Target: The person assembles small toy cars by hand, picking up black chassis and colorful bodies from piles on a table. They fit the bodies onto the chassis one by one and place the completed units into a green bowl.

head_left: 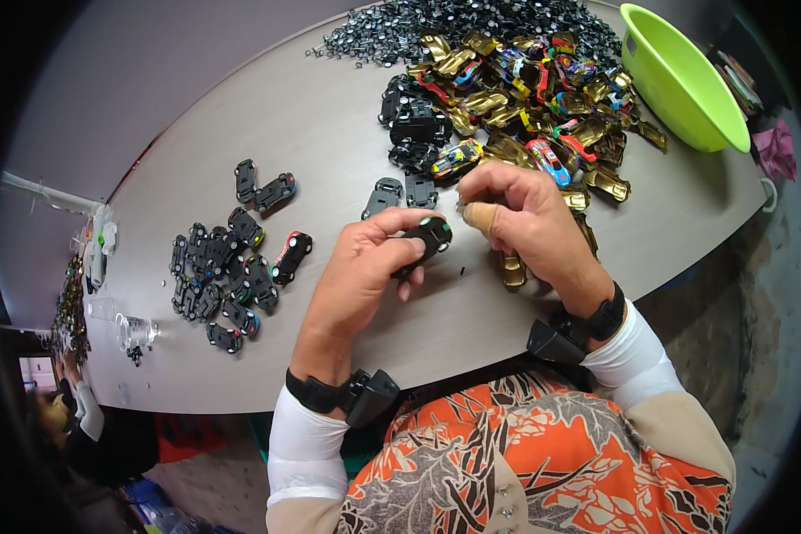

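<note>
My left hand [358, 262] grips a small toy car [434, 233] with its black underside turned up; a bit of green shows on it. Just to the right, my right hand [536, 212] is closed in a pinch, apart from the car. Something small and shiny shows at its fingertips, too small to name. A tan strip wraps its thumb. Beyond my hands lie two loose black car bases [383, 198]. Below the held car is a tiny black piece [462, 271]. Gold car shells [513, 271] lie partly hidden under my right hand.
Toy cars, wheels up, form a cluster [231, 267] on the left. Farther off are a heap of gold and coloured car shells [507, 98], a pile of small wheel parts [383, 36] and a green basin [685, 80]. A clear cup [136, 333] stands far left, near another person [89, 427].
</note>
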Demonstrator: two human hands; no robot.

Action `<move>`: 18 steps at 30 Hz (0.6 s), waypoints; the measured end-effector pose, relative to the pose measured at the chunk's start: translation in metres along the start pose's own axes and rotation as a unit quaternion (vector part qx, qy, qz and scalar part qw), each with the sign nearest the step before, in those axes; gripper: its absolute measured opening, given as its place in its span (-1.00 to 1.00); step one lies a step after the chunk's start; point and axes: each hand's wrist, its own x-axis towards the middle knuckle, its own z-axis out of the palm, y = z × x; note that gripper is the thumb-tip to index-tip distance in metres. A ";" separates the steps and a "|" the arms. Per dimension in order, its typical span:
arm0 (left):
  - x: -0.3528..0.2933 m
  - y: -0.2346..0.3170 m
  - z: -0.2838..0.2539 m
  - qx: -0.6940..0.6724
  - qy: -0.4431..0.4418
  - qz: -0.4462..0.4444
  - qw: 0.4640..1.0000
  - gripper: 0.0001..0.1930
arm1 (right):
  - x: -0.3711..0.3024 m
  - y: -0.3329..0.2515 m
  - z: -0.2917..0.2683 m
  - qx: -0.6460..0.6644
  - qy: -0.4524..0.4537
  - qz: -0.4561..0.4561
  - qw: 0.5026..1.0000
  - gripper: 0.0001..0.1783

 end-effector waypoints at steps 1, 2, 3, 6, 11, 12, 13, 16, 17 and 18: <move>0.000 0.000 0.001 0.001 0.013 0.013 1.000 -0.72 | 0.000 0.002 0.001 -0.008 0.000 -0.010 1.000 -0.85; -0.001 -0.001 0.002 0.001 0.025 0.027 0.999 -0.72 | 0.000 0.004 0.002 0.016 -0.022 -0.015 1.000 -0.84; -0.002 0.000 0.003 0.003 0.037 0.041 0.998 -0.73 | 0.001 0.007 0.004 -0.029 -0.029 -0.050 0.998 -0.84; 0.003 -0.004 -0.004 -0.063 0.059 0.079 0.993 -0.74 | -0.001 0.004 0.007 -0.059 -0.069 -0.026 0.996 -0.86; 0.008 -0.013 -0.002 -0.117 0.046 0.113 0.986 -0.81 | -0.002 0.001 0.006 -0.006 -0.052 -0.021 0.998 -0.90; 0.008 -0.015 -0.001 -0.112 0.040 0.120 0.986 -0.82 | -0.002 0.001 0.002 0.007 -0.038 -0.010 0.999 -0.91; 0.007 -0.014 -0.003 -0.103 0.006 0.097 0.990 -0.85 | 0.000 0.005 -0.002 0.018 -0.036 -0.037 0.999 -0.91; 0.002 -0.008 0.004 -0.087 -0.047 0.067 0.993 -0.85 | 0.001 -0.001 -0.007 0.034 -0.055 -0.050 0.997 -0.91; 0.002 -0.009 0.004 -0.077 -0.061 0.072 0.993 -0.84 | 0.001 -0.001 -0.009 0.056 -0.078 -0.042 0.995 -0.92; 0.001 -0.009 0.004 -0.062 -0.064 0.070 0.994 -0.84 | 0.001 -0.002 -0.009 0.059 -0.091 -0.032 0.994 -0.91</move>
